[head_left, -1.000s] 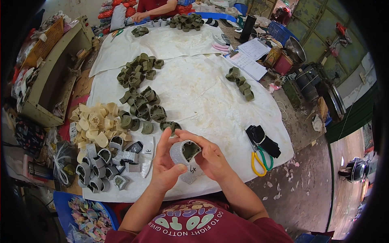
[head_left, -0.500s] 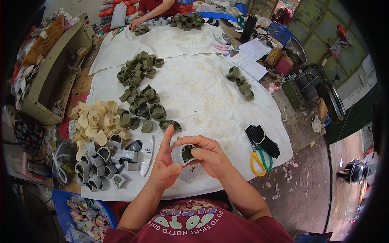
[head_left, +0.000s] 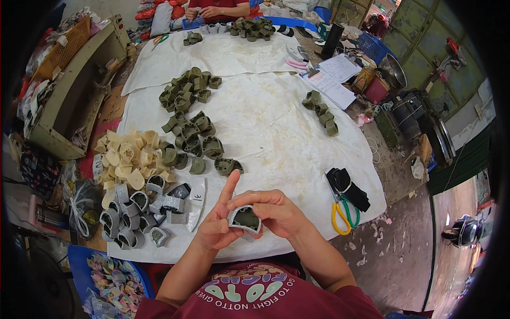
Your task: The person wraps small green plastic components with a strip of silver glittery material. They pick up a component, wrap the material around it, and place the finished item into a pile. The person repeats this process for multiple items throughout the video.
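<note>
A hollow olive-green shoe heel wrapped in silver glittery material [head_left: 245,219] is held between my two hands, its hollow side turned upward. My left hand [head_left: 214,229] grips its left edge, with the index finger pointing up and away. My right hand [head_left: 280,213] closes on its right side, fingers over the far edge. Bare green heels [head_left: 191,133] lie in a long cluster beyond my left hand. Silver-covered heels [head_left: 127,215] are heaped to the left, in front of a pile of cream heels [head_left: 127,154].
Yellow-and-green-handled scissors [head_left: 340,215] and a black strap bundle [head_left: 350,189] lie at right on the white cloth [head_left: 276,143]. Several green heels [head_left: 321,112] sit farther back, near papers [head_left: 332,87]. Across the table are another person's hands [head_left: 204,13]. A blue tub [head_left: 79,266] stands lower left.
The heel has turned in my hands so its hollow shows more upward, and my fingers have shifted around it. Across the table, the other person's hands have drawn back from the green heels.
</note>
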Available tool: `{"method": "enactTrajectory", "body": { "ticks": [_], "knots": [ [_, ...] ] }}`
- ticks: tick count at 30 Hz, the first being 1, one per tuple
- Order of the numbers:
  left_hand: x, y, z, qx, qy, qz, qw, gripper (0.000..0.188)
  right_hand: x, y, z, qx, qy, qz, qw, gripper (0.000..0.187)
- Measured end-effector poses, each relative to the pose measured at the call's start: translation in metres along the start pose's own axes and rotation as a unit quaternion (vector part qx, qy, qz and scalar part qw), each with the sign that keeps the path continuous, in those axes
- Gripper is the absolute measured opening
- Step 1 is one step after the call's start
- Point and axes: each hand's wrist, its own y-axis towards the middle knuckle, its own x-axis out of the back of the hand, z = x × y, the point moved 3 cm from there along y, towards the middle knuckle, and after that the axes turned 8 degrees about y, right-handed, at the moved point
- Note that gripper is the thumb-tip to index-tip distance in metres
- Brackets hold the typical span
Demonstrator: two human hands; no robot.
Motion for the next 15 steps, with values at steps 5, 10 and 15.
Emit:
{"method": "enactTrajectory", "body": {
  "ticks": [5, 10, 15],
  "knots": [
    [-0.006, 0.004, 0.004, 0.026, 0.029, -0.059, 0.997, 0.106, 0.007, 0.001, 0.003, 0.005, -0.050, -0.089, 0.995, 0.025],
    [0.015, 0.009, -0.010, 0.027, 0.312, -0.284, 0.906, 0.069, -0.021, -0.005, 0.030, 0.261, -0.552, -0.131, 0.781, 0.033],
    [0.004, 0.014, -0.008, -0.049, 0.511, -0.239, 0.824, 0.057, -0.007, -0.007, 0.018, 0.305, -0.572, -0.173, 0.741, 0.034]
  ]
}}
